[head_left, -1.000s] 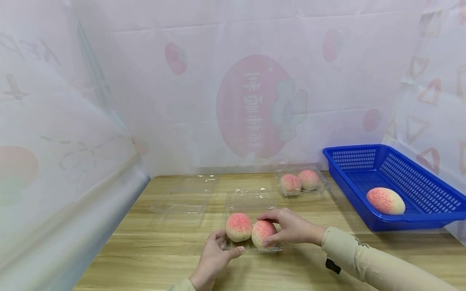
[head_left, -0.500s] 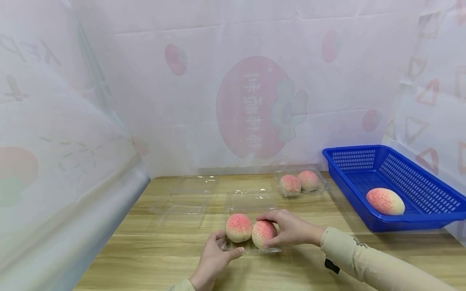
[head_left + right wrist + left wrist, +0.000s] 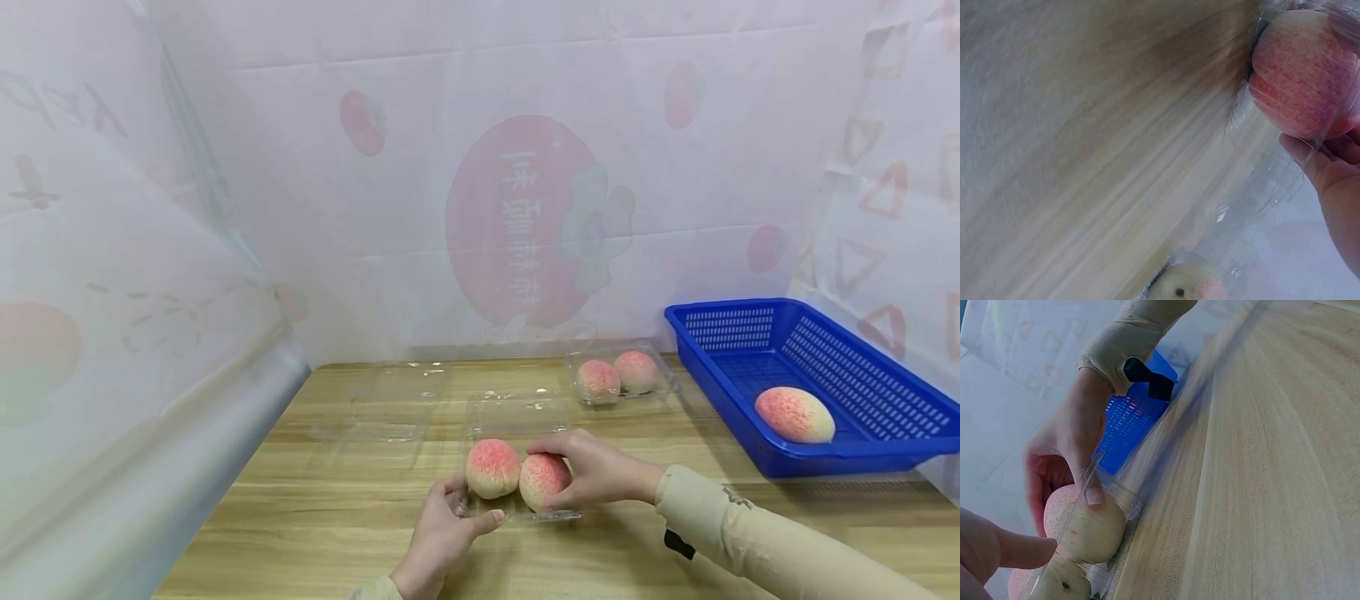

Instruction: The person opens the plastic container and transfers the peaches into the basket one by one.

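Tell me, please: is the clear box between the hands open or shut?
Open: the clear box has its lid folded back behind the two peaches, not over them.

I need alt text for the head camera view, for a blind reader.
A person's right hand grips one pink-and-cream peach beside a second peach in an open clear box, which the left hand holds on a wooden table. Farther back, another clear box contains two peaches; on the right, a blue basket holds one more.

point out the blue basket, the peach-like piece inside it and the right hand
Blue basket [image 3: 862,451], head view, near rim
Peach-like piece [image 3: 795,415], head view, its middle
Right hand [image 3: 602,470], head view, its back
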`<state>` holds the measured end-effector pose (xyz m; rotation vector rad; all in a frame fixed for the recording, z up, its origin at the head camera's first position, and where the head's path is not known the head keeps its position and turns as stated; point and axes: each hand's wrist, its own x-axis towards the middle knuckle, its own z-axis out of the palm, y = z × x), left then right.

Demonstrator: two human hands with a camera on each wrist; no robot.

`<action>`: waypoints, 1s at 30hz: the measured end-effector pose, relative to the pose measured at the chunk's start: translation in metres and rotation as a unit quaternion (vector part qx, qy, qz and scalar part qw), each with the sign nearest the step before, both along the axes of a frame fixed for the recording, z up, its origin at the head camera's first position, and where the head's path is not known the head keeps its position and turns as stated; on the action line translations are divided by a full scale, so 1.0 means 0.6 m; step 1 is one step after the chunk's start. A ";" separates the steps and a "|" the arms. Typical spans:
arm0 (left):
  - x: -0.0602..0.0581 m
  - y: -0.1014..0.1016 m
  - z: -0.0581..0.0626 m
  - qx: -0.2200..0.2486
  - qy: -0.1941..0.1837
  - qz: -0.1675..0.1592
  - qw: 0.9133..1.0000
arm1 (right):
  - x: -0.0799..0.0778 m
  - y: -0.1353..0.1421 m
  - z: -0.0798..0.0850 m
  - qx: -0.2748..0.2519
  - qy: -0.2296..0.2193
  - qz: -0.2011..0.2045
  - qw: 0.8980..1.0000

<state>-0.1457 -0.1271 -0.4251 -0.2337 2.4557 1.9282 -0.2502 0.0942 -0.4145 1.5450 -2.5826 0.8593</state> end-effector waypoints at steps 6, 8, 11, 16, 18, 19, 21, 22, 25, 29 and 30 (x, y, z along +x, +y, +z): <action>0.000 0.001 0.000 -0.001 -0.001 -0.002 1.000 | 0.001 -0.001 -0.001 -0.008 0.008 -0.004 1.000; 0.000 0.001 0.000 0.001 0.001 0.000 1.000 | 0.001 -0.001 -0.002 -0.009 0.010 -0.008 1.000; 0.001 0.001 -0.001 -0.003 0.003 0.006 1.000 | 0.001 -0.001 -0.004 -0.014 0.011 -0.010 1.000; 0.002 0.002 -0.002 -0.003 0.005 0.011 1.000 | 0.002 -0.003 -0.007 -0.026 0.012 -0.015 0.999; 0.003 0.002 -0.002 -0.003 0.007 0.010 1.000 | 0.003 -0.003 -0.008 -0.030 0.013 -0.016 0.999; 0.003 0.002 -0.002 -0.003 0.008 0.009 1.000 | 0.002 -0.003 -0.008 -0.032 0.013 -0.017 0.999; 0.002 0.001 -0.002 -0.003 0.009 0.006 1.000 | 0.002 -0.003 -0.010 -0.034 0.013 -0.017 0.999; 0.002 0.001 -0.003 -0.003 0.009 0.005 1.000 | 0.002 -0.003 -0.010 -0.036 0.013 -0.018 0.999; 0.001 0.001 -0.003 -0.004 0.008 0.004 1.000 | 0.002 -0.003 -0.010 -0.037 0.013 -0.021 0.999; 0.001 0.001 -0.003 -0.007 0.009 0.004 1.000 | 0.004 -0.004 -0.012 -0.037 0.016 -0.028 0.999; 0.001 0.001 -0.004 -0.006 0.009 0.003 1.000 | 0.004 -0.004 -0.012 -0.039 0.018 -0.029 0.999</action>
